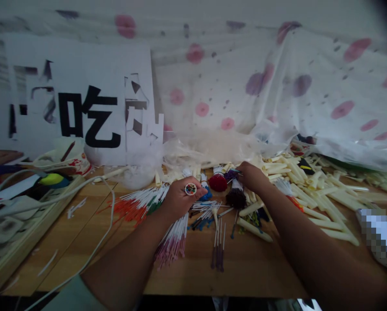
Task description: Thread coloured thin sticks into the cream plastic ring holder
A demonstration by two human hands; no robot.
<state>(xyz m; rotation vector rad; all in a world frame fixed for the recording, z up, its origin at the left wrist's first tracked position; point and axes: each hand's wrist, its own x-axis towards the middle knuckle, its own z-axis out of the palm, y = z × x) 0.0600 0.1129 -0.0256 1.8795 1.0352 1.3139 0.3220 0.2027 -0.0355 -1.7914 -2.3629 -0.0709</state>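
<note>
My left hand (180, 198) is closed round a cream tube packed with coloured-tipped sticks (190, 188), its round end facing me. Over at the back, the fingers of my right hand (250, 176) are pinched together at a purple-tipped bundle (231, 174); what lies between them is hidden. Between the hands stand a red-tipped bundle (218, 183) and a dark-tipped bundle (236, 198), with a blue-tipped bundle (206, 192) by my left fingers. Loose white sticks with orange tips (131, 207) fan out left of that hand, and pink-tipped sticks (174, 244) lie below it.
Many cream tubes (309, 190) are heaped at the right. A white cable (111, 207) loops over the table's left side beside a wooden-edged tray (47, 229). Clear plastic bags (209, 149) and a white board with black lettering (104, 116) line the back.
</note>
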